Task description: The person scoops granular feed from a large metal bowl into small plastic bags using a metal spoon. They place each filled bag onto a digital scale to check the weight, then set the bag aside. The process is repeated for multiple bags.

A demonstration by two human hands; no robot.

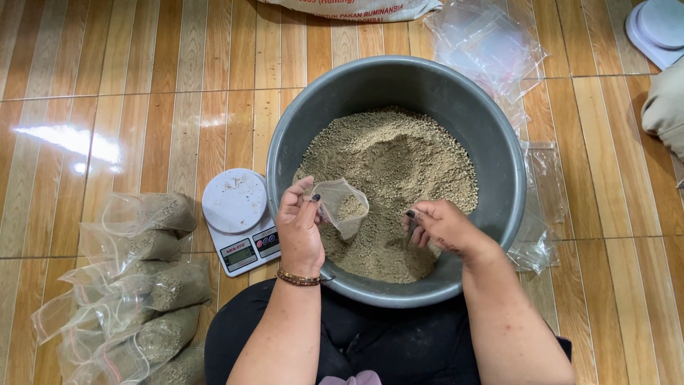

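A big grey basin (506,171) sits on the wooden floor, half full of tan granular feed (399,160). My left hand (299,228) holds a small clear plastic bag (342,207) open over the feed; the bag has a little feed in it. My right hand (438,227) is low in the basin just right of the bag, fingers curled down onto the feed. Whether it holds a scoop I cannot tell.
A white digital kitchen scale (239,217) stands left of the basin. Several filled clear bags (135,292) lie at the lower left. Empty plastic bags (488,46) lie at the upper right, a sack (356,8) at the top, a second scale (659,28) in the corner.
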